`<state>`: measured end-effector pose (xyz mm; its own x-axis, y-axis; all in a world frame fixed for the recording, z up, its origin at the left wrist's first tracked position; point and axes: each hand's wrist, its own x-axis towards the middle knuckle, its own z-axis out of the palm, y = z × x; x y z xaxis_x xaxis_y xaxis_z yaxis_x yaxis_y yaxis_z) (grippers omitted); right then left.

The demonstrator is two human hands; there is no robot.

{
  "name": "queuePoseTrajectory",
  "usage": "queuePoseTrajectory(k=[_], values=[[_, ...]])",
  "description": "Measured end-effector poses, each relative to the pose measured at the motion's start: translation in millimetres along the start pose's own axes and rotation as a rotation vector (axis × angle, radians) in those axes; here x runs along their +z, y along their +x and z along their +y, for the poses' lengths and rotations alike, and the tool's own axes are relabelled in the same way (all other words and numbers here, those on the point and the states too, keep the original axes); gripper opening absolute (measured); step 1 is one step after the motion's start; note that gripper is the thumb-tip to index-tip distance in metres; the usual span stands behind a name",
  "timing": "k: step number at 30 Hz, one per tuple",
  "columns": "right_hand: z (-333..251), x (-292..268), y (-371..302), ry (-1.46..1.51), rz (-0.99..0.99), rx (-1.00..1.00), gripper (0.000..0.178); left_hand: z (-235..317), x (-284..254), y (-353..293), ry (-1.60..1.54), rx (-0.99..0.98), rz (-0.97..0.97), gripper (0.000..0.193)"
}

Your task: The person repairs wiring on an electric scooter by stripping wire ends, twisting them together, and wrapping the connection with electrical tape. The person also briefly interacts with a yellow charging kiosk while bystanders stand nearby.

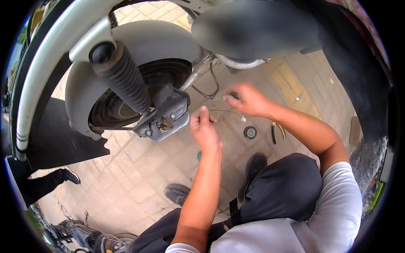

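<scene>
One shirt (pixel 261 237); left fingers (pixel 204 114) pinched on one wire (pixel 226 111); right fingers (pixel 232 100) blurred, grip unclear; one tape roll (pixel 250 133).

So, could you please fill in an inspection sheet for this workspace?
Surface: light beige paving blocks.
Work items: thin curved wire; small white connector near its right-hand end.
Clutter: round black tape roll and pliers with black and yellow handles on the paving; green object partly hidden by the left forearm.
Hands: bare left hand appears to pinch the wire; bare right hand is blurred, grip unclear.
Cables: dark looped cable curving down beside the vehicle.
Surroundings: white-bodied vehicle with dark ribbed shock absorber, left; person in dark clothing, upper right; dark parked bike, lower left.
</scene>
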<state>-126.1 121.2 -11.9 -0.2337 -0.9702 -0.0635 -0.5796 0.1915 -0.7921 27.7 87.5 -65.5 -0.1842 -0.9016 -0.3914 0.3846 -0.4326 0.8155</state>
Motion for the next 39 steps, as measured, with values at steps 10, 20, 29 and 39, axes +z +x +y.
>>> queuePoseTrajectory(k=[10,20,29,39], values=[[7,60,26,0.067,0.393,-0.046,0.016,-9,18,32,0.223,0.342,-0.039,0.03],[24,63,29,-0.077,0.366,-0.245,0.011,-18,16,47,0.432,0.535,-0.042,0.027],[22,60,32,-0.138,0.343,-0.246,0.011,-26,10,53,0.366,0.523,-0.025,0.019],[14,56,33,-0.329,0.346,-0.287,0.012,-28,10,56,0.4,0.595,-0.02,0.017]])
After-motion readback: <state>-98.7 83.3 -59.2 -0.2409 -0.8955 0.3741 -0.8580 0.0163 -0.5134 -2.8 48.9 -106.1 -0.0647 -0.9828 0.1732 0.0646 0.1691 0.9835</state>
